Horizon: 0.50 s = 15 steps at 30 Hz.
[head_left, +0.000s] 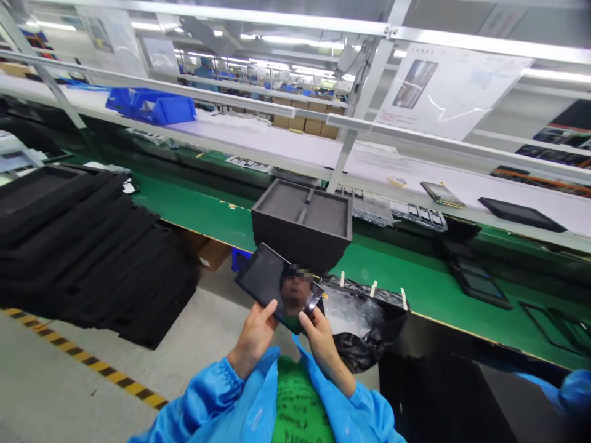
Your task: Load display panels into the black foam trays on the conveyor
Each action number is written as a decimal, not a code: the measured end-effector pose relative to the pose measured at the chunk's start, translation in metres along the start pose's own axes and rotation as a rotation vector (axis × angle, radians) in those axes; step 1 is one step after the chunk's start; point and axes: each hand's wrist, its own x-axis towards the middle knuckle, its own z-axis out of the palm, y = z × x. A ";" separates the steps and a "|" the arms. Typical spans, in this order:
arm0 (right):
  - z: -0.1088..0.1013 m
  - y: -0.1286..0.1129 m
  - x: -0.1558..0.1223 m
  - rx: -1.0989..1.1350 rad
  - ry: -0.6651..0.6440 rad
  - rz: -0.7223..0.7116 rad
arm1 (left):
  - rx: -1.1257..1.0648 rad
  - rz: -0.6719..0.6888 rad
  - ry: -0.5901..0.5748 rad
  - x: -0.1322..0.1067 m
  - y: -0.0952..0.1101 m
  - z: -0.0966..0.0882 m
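Between my two hands I hold a dark tablet-like panel (263,277) with a glossy, reflecting face, tilted up towards me. My left hand (257,332) grips its lower left edge, thumb on the face. My right hand (319,335) has the lower right corner, thumb on top; the fingers beneath are mostly hidden. Just beyond the panel, a stack of black foam trays (300,240) stands on the green bench (369,264), its top tray split by a divider. To the right of my hands hangs a bin lined with a black bag (364,314), held by pale clips.
Many black foam trays (78,246) lean in a large pile at left. A white shelf (286,141) above the bench bears a blue bin (152,106) and a dark panel (521,213). Black frames (478,274) lie on the bench at right. Metal rails cross overhead.
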 end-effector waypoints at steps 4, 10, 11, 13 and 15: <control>-0.008 -0.007 0.007 0.055 0.245 0.039 | 0.159 -0.149 -0.231 0.004 0.017 -0.034; -0.072 -0.025 0.034 -0.082 0.265 0.142 | 0.174 -0.276 -0.298 0.038 0.063 -0.076; -0.074 -0.029 0.041 -0.143 0.206 0.141 | 0.174 -0.306 -0.338 0.041 0.069 -0.075; -0.068 -0.037 0.057 -0.252 0.100 0.119 | 0.252 -0.341 -0.414 0.044 0.074 -0.065; -0.055 -0.044 0.071 -0.298 0.042 0.088 | 0.378 -0.312 -0.419 0.046 0.071 -0.050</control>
